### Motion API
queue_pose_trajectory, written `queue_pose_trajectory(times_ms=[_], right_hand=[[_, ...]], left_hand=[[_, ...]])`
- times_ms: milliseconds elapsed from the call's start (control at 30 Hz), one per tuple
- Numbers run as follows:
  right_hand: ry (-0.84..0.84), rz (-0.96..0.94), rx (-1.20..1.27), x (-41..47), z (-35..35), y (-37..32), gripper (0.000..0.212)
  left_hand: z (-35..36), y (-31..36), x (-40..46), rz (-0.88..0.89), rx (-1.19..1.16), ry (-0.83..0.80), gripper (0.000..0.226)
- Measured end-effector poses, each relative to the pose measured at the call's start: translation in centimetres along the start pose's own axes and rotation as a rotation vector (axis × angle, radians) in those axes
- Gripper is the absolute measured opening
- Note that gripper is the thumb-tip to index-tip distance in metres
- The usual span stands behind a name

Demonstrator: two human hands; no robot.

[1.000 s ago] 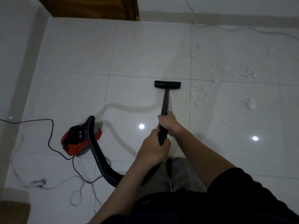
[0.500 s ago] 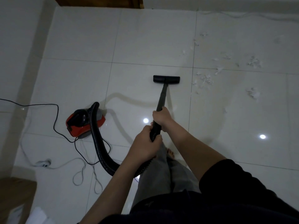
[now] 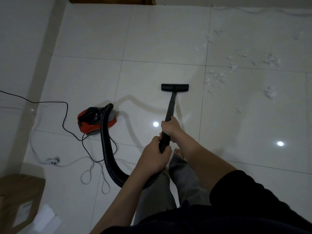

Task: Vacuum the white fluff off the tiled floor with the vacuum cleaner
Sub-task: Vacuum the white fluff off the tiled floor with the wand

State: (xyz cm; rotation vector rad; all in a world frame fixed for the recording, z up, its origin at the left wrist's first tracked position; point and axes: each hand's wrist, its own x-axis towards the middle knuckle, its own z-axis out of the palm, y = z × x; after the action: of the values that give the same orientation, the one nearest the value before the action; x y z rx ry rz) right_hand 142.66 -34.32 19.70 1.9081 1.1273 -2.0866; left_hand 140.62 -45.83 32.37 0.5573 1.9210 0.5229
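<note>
I see both hands clenched round the wand (image 3: pixel 170 107): right hand (image 3: pixel 170 126) ahead, left hand (image 3: pixel 154 156) behind at the hose (image 3: pixel 106 149); nozzle (image 3: pixel 174 87) flat on tile, white fluff (image 3: pixel 217 78) just right of it; red vacuum cleaner (image 3: pixel 94 119) well left.

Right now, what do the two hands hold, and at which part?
Both grip the vacuum cleaner: the right hand holds the black wand at its lower end, the left hand the ribbed hose end.

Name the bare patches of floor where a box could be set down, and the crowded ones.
Bare: tiles between the vacuum cleaner, floor nozzle and far wall. Crowded: white fluff right of the nozzle; cables and hose at left.
</note>
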Motion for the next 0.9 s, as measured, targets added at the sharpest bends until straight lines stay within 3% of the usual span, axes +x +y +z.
queue_pose_trajectory(times_ms=[467,900], right_hand=[[0.042,0.023,-0.019,-4.0,4.1,6.5,0.053],[0.108,-0.066,0.054,-8.7,3.3,12.1,0.044]], left_hand=[[-0.7,-6.3,-5.6,0.008,-0.007,-0.057,0.020],[1.7,-10.1,-10.4,0.119,0.089,-0.107,0.036]])
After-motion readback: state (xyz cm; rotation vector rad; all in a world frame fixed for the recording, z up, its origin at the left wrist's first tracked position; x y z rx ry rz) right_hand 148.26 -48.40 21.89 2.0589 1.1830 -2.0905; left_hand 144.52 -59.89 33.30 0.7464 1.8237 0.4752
